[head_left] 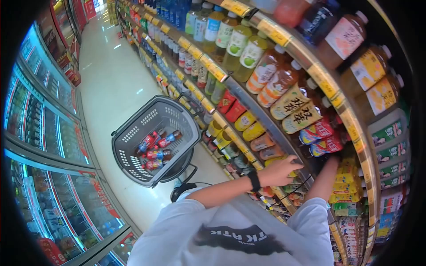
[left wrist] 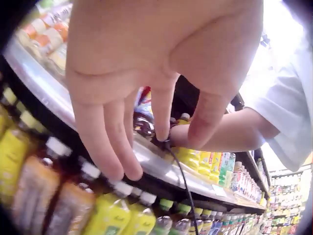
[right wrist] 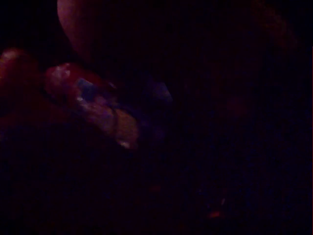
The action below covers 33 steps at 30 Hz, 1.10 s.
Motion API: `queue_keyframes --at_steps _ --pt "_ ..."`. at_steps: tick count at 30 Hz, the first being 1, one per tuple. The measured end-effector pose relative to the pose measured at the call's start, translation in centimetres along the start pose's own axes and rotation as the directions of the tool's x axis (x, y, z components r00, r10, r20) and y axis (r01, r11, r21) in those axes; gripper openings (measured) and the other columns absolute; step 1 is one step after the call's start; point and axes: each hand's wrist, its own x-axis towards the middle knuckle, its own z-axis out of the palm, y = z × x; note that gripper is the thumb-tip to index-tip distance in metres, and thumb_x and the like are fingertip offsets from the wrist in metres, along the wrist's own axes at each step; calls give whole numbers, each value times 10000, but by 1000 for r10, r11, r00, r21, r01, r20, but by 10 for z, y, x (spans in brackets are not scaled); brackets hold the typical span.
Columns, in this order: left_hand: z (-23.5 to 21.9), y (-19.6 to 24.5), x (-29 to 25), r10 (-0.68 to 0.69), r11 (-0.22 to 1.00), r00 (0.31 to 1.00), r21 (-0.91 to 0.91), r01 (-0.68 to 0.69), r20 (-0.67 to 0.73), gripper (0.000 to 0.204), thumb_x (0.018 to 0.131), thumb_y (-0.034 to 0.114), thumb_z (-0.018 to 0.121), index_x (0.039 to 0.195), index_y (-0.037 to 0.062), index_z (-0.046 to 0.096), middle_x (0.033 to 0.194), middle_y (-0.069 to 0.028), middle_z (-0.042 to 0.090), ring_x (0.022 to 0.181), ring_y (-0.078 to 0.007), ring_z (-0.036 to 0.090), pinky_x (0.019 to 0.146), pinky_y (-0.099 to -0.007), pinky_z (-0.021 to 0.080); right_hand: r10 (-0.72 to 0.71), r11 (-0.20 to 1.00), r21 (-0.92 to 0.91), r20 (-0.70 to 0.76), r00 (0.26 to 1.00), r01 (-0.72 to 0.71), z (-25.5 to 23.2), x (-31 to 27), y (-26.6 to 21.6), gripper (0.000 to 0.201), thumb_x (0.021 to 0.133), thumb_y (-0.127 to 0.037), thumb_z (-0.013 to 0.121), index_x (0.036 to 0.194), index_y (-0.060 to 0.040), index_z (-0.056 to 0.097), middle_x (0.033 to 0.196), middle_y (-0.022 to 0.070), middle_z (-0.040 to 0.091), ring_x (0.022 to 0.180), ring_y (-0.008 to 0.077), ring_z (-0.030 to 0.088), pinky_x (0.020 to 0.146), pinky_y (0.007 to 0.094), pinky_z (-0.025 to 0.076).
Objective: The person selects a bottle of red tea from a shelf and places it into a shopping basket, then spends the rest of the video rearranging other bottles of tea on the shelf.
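Observation:
My right forearm (head_left: 327, 177) reaches deep into a shelf beside bottles with red-and-blue labels (head_left: 320, 139). The hand itself is hidden in the head view. In the very dark right wrist view, part of the right hand (right wrist: 73, 22) shows at the top, above a dim bottle with a reddish label (right wrist: 100, 105); I cannot tell whether it is held. My left hand (head_left: 280, 170) is at the shelf's front edge, fingers loosely bent and spread. In the left wrist view a thin black cable (left wrist: 182, 178) runs down by the left hand's (left wrist: 156, 58) index fingertip.
A grey shopping basket (head_left: 188, 122) with several red-and-blue-labelled bottles (head_left: 155, 154) stands in the aisle to the left. Glass-door coolers (head_left: 57, 146) line the far side. Yellow-labelled packs (head_left: 346, 181) sit right of the reaching arm; juice and tea bottles (head_left: 253, 53) fill the shelves.

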Motion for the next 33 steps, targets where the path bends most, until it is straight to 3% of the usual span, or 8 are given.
queue_keyframes --at_steps 4,8,9,11,16,21,25,33 --pt "-51 -49 -74 -139 990 980 40 135 145 361 852 250 715 1177 96 690 1110 -143 676 1015 -347 659 847 -427 541 -41 999 -30 -73 996 39 -23 -34 -4 422 1066 -275 470 1419 -45 493 1461 110 537 1306 268 528 1131 436 412" --pt "-107 -104 -179 -303 948 952 -111 298 -35 317 899 194 691 1174 37 691 1097 -142 711 974 -298 693 855 -381 555 -141 989 -25 124 982 145 -43 -89 -5 420 1068 -242 456 1435 -38 480 1477 116 521 1325 273 514 1148 441 396" --pt "-121 -118 -210 -453 887 889 -140 441 -68 326 889 179 697 1177 28 690 1084 -142 719 960 -285 701 854 -364 558 -175 984 7 252 952 179 -49 -102 -5 419 1071 -215 440 1447 -32 469 1489 122 509 1341 275 502 1162 444 382" --pt "-148 -147 -268 -721 691 682 -200 694 -125 370 860 166 721 1193 9 683 1043 -147 732 916 -258 718 832 -338 565 -184 980 59 -120 976 192 16 -187 -2 445 1071 -189 421 1477 -5 430 1503 181 482 1366 297 479 1170 431 380" --pt "-204 -250 -404 -869 428 392 -61 902 -302 449 798 301 748 1169 56 694 939 -175 723 907 -328 709 821 -420 542 -507 844 -270 -121 854 463 61 -309 79 292 1018 -181 484 1218 1 594 1255 171 621 1207 263 581 1093 395 466" --pt "-236 -349 -446 -818 328 311 51 943 -485 572 773 265 742 1308 111 610 1143 -218 670 1057 -418 655 863 -488 531 19 700 -714 57 998 27 147 -385 235 168 939 -138 578 1079 -65 636 1030 62 664 965 187 643 884 339 543" --pt "-233 -415 -455 -845 210 236 109 972 -480 651 756 253 766 1374 182 574 1505 -243 428 1232 -429 576 983 -484 520 715 614 -704 304 629 -358 238 -425 370 264 961 -140 616 1199 -25 614 1149 116 686 1036 216 682 900 344 556" --pt "-243 -469 -450 -939 38 161 373 927 -305 598 732 256 797 1305 212 633 1484 -181 435 1181 -382 622 952 -525 541 586 333 -577 746 316 745 296 -501 525 287 830 -158 668 1090 -36 684 973 158 676 1043 333 624 1093 497 392"
